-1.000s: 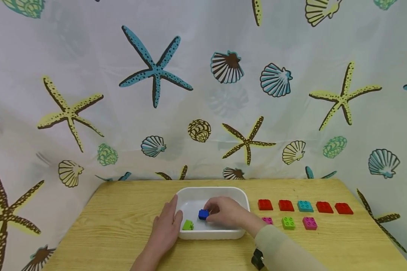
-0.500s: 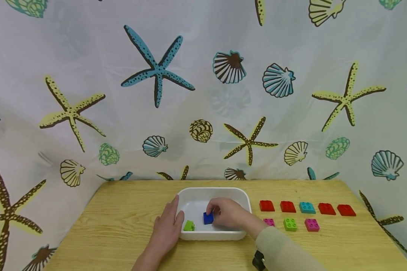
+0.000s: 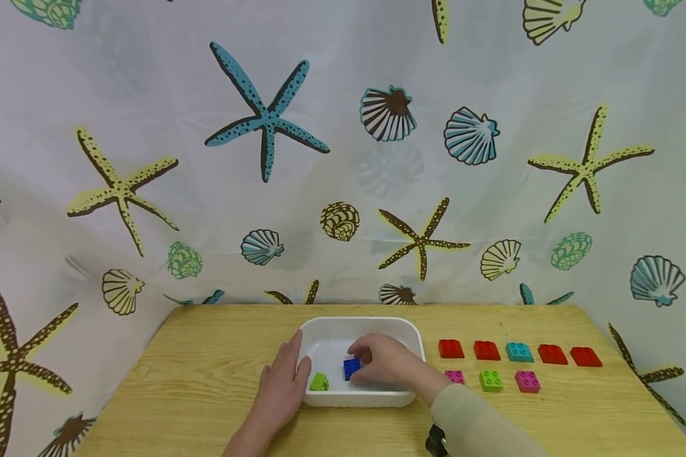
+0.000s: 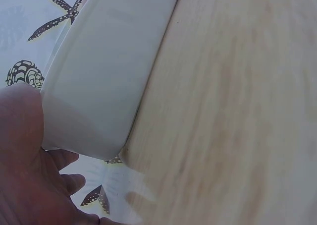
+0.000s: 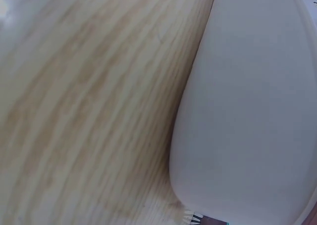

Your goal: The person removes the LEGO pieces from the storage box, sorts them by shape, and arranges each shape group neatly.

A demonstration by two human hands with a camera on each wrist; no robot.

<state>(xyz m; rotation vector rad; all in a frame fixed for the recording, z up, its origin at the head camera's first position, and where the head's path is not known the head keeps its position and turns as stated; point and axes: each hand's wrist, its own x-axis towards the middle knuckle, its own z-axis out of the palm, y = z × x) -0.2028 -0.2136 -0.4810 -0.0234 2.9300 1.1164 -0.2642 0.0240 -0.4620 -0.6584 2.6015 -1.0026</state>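
A white tray [image 3: 360, 398] stands on the wooden table. My left hand [image 3: 280, 384] rests along its left wall with fingers extended; in the left wrist view that hand [image 4: 25, 170] lies against the tray's end [image 4: 104, 76]. Inside the tray, a blue toy brick [image 3: 351, 369] lies near the middle. My right hand [image 3: 385, 362] reaches over the right side, its thumb close beside the brick and its index finger raised apart from it. A lime green brick [image 3: 319, 382] lies on its side in the tray's near left corner. The right wrist view shows only tray wall [image 5: 242, 111] and table.
Right of the tray, a back row holds red bricks [image 3: 451, 348] and a turquoise brick [image 3: 519, 351]. In front of it sit a green brick [image 3: 491, 381] and pink bricks [image 3: 528, 381], one partly behind my right wrist. A patterned cloth [image 3: 343, 158] hangs behind.
The blue brick has moved slightly right and toward me and now rests in the tray. My right hand's index finger has come off it. The left hand stays in place.
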